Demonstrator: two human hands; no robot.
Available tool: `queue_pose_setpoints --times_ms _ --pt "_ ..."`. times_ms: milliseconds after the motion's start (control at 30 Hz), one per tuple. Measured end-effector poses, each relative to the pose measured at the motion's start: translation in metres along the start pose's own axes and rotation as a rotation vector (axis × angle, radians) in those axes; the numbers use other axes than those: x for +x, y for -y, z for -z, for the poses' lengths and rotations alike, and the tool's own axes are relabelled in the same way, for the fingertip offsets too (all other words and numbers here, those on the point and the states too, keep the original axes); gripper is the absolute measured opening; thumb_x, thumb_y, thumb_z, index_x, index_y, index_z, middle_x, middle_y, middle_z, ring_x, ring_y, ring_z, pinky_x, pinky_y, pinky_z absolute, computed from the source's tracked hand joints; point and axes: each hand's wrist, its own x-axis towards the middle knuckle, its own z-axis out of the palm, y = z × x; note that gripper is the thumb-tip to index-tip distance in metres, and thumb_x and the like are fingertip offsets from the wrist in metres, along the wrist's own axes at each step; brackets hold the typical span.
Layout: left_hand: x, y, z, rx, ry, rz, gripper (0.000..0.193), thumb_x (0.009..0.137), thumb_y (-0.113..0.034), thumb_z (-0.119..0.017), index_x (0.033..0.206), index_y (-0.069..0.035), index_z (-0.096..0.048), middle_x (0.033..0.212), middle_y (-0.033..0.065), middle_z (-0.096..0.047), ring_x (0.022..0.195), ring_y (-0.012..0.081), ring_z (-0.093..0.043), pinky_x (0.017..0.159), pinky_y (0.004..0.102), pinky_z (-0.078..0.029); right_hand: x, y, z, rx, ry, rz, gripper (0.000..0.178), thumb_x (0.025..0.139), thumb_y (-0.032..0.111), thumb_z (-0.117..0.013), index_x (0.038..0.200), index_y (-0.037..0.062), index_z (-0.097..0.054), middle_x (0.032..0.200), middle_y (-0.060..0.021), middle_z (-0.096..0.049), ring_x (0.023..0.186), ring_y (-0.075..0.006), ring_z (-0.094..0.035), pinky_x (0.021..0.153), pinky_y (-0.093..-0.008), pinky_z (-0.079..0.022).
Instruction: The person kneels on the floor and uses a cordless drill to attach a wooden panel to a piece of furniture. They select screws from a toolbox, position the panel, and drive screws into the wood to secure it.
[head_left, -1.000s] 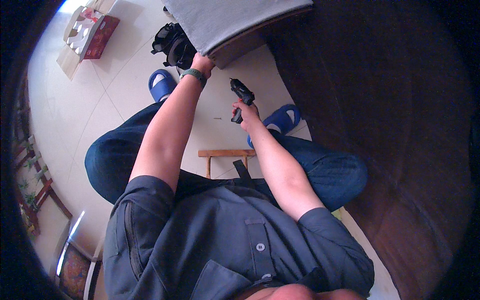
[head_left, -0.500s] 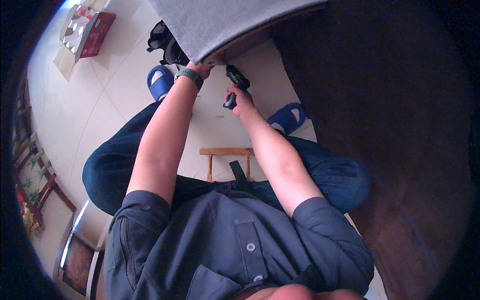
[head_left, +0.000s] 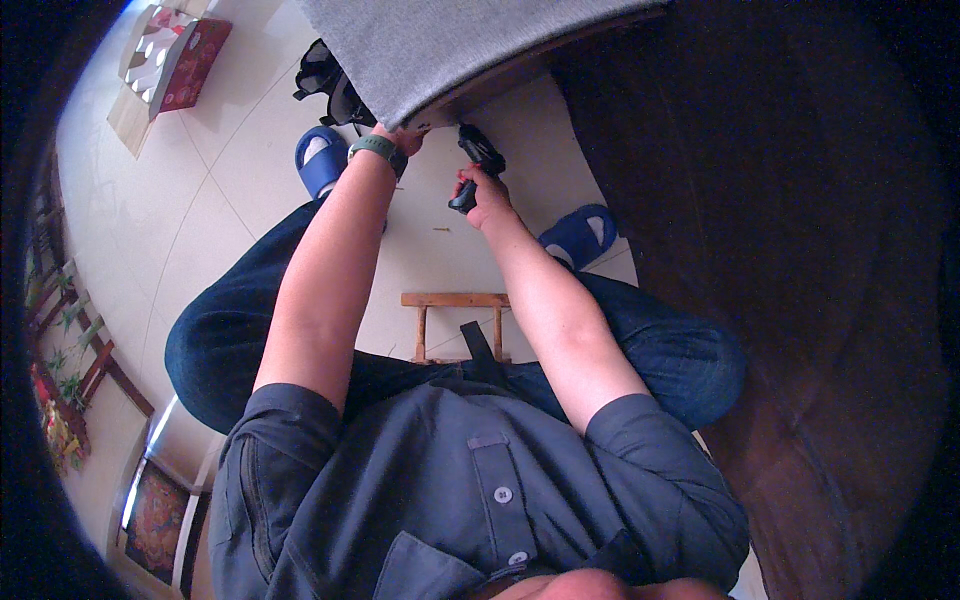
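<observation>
A black cordless drill [head_left: 482, 150] is in my right hand [head_left: 487, 197], whose fingers wrap round its handle. Its front end points up and away, close to the underside edge of a piece of furniture draped with grey cloth [head_left: 460, 50]. My left hand [head_left: 405, 138], below a wrist with a green-banded watch [head_left: 377, 150], reaches to the near corner of that furniture, just left of the drill. The cloth and the corner hide most of its fingers, so their grip does not show.
Blue slippers [head_left: 322, 165] are on my feet. A black strapped item [head_left: 335, 90] lies on the tiles beyond my left foot. An open red box [head_left: 195, 65] stands far left. Wooden stool rungs [head_left: 455, 299] show between my knees. Dark brown cloth [head_left: 760, 250] hangs on the right.
The drill and my right hand have shifted very slightly up and to the right. My left hand stays at the furniture's corner.
</observation>
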Motion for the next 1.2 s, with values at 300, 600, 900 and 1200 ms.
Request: queue_pose_setpoints --times_ms 300,600,900,1200 --pt "0.002 0.093 -0.093 -0.534 -0.344 -0.12 0.024 0.094 -0.029 -0.051 0.112 -0.02 -0.063 0.122 0.0043 -0.063 0.113 0.0254 -0.056 0.104 0.0354 -0.04 0.001 -0.022 -0.009 0.023 0.008 -0.059 0.029 0.075 -0.001 -0.068 0.099 0.0105 -0.056 0.087 -0.0074 -0.06 0.075 -0.0203 -0.057 0.062 -0.0343 -0.051" --pt "-0.01 0.005 0.002 -0.142 -0.249 -0.047 0.029 0.094 -0.027 -0.051 0.12 -0.018 -0.058 0.128 0.0061 -0.057 0.118 0.0267 -0.051 0.106 0.0375 -0.037 -0.003 -0.009 -0.005 0.023 0.049 -0.055 0.021 0.073 0.006 -0.071 0.083 0.0151 -0.055 0.069 -0.0024 -0.056 0.06 -0.0197 -0.057 0.055 -0.0357 -0.048" --pt "-0.006 -0.008 0.018 -0.3 -0.297 -0.051 0.029 0.093 -0.027 -0.053 0.119 -0.015 -0.058 0.124 0.0071 -0.058 0.116 0.0267 -0.053 0.103 0.0374 -0.038 0.018 -0.009 0.022 0.129 0.194 -0.182 0.016 0.08 0.003 -0.063 0.092 0.0093 -0.056 0.08 -0.0037 -0.058 0.066 -0.019 -0.055 0.065 -0.0369 -0.048" --pt "-0.005 -0.011 0.023 -0.338 -0.316 -0.057 0.029 0.093 -0.027 -0.055 0.118 -0.013 -0.058 0.121 0.0082 -0.06 0.113 0.0267 -0.055 0.1 0.0373 -0.04 0.002 -0.021 0.01 0.033 0.068 -0.056 0.021 0.077 0.001 -0.065 0.092 0.0125 -0.056 0.086 -0.004 -0.058 0.072 -0.0199 -0.055 0.066 -0.0362 -0.048"
